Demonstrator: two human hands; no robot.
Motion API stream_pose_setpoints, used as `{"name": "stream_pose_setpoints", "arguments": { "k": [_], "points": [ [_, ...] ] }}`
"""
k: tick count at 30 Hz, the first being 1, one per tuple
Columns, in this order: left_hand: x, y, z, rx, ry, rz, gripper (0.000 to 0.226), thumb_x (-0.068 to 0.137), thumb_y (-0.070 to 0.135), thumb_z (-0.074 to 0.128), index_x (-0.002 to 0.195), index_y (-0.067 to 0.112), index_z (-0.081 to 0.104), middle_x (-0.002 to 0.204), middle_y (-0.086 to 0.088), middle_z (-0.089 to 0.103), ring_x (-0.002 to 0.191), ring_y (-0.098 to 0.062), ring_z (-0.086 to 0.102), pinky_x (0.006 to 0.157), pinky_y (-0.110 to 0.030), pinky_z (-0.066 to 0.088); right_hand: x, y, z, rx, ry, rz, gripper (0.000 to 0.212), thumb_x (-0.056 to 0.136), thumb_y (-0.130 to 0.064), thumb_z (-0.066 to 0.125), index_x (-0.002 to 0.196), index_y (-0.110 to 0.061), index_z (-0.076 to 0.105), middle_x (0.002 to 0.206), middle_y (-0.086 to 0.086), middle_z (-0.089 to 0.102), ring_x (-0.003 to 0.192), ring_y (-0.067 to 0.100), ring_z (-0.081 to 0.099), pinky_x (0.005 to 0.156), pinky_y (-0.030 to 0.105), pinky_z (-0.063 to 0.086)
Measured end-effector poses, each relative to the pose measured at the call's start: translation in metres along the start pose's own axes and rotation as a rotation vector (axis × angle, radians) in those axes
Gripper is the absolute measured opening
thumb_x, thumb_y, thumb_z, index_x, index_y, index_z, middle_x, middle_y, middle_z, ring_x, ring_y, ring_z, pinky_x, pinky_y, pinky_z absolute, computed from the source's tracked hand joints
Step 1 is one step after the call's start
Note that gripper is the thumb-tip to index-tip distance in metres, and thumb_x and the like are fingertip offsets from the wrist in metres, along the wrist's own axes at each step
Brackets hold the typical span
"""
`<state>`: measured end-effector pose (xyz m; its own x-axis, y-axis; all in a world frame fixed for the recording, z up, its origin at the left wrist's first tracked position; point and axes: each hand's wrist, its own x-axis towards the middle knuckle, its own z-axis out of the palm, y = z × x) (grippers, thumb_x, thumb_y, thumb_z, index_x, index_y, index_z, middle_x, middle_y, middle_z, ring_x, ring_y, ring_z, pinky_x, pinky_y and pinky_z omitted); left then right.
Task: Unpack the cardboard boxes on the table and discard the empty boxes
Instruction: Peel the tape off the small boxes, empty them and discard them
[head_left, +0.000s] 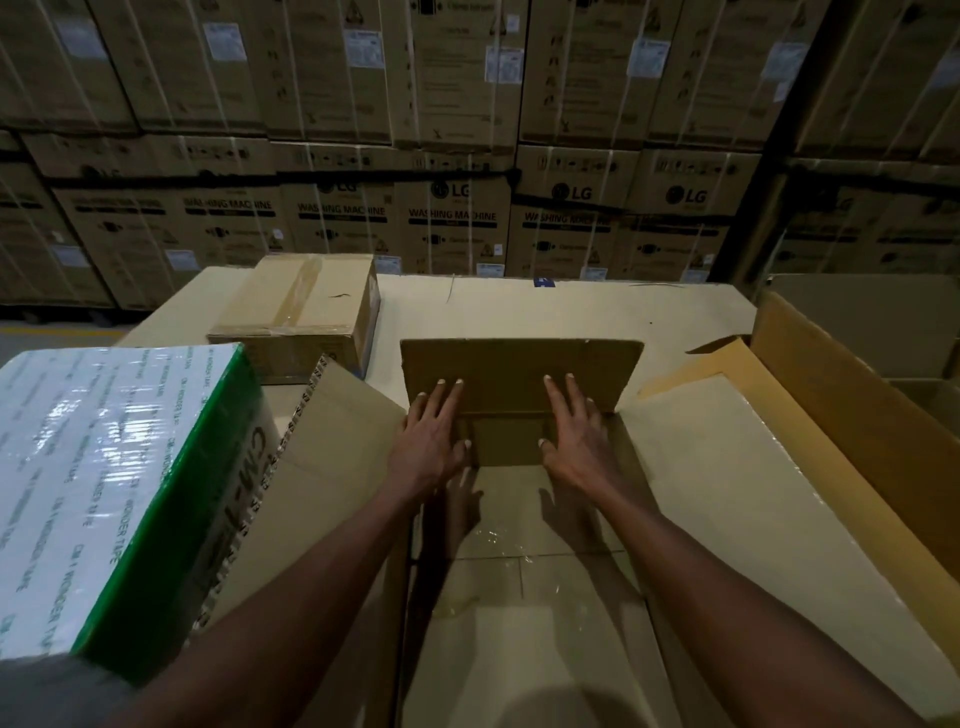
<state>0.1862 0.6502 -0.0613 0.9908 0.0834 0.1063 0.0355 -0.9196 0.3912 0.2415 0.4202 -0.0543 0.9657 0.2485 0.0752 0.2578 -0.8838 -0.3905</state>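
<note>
The open box (519, 571) sat on the tabletop (571, 306), apparently empty. Both hands — left (431, 441), right (576, 441) — lay open, fingers flat on its far flap (519, 374). Pressing evenly along the crease would flatten it cleanly.

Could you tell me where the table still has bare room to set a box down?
Bare table lies beyond the open box's far flap, right of the taped box. The near left is crowded by the wrapped pack.
</note>
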Motion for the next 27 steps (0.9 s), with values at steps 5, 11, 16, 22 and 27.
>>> {"name": "stream_pose_setpoints", "arguments": {
  "k": [5,11,16,22,27],
  "points": [
    [0.020,-0.012,0.019,0.072,-0.149,-0.054,0.089,0.096,0.042,0.059,0.162,0.030,0.000,0.170,0.000,0.004,0.155,-0.034,0.004,0.122,-0.056,0.012,0.022,0.009,0.018,-0.035,-0.104,0.064,0.097,0.097,-0.023,0.066,0.163,-0.039,-0.003,0.172,-0.002,-0.011,0.155,0.044,-0.001,0.122,0.060,0.014],
    [0.027,-0.017,0.034,0.127,-0.153,-0.062,0.087,0.095,0.039,0.062,0.162,0.025,0.008,0.170,0.000,0.007,0.154,-0.031,0.009,0.122,-0.058,0.012,0.030,0.021,0.032,-0.148,-0.165,0.046,0.093,0.094,-0.024,0.069,0.164,-0.030,0.008,0.172,0.004,-0.004,0.157,0.035,0.000,0.123,0.058,0.019],
    [0.041,-0.018,0.032,0.131,-0.181,-0.046,0.076,0.092,0.041,0.064,0.154,0.021,0.025,0.160,-0.004,0.027,0.144,-0.033,0.027,0.112,-0.054,0.038,0.031,0.020,0.030,-0.155,-0.197,0.056,0.093,0.094,-0.024,0.069,0.164,-0.030,0.008,0.172,0.003,-0.002,0.158,0.033,-0.001,0.124,0.058,0.018],
    [0.033,-0.016,0.022,0.110,-0.230,-0.055,0.082,0.094,0.042,0.063,0.159,0.019,0.019,0.166,-0.004,0.019,0.150,-0.033,0.021,0.115,-0.056,0.033,0.022,0.024,0.022,-0.134,-0.231,0.057,0.090,0.096,-0.024,0.067,0.164,-0.031,0.007,0.172,0.002,-0.005,0.158,0.030,-0.002,0.124,0.057,0.014],
    [0.008,-0.011,0.013,0.055,-0.233,-0.080,0.082,0.095,0.045,0.061,0.160,0.019,0.019,0.165,-0.008,0.024,0.151,-0.031,0.024,0.117,-0.054,0.030,-0.006,0.026,0.011,-0.076,-0.227,0.047,0.084,0.097,-0.026,0.064,0.164,-0.032,0.013,0.172,-0.001,-0.001,0.158,0.029,0.003,0.124,0.056,0.018]
  ]
}}
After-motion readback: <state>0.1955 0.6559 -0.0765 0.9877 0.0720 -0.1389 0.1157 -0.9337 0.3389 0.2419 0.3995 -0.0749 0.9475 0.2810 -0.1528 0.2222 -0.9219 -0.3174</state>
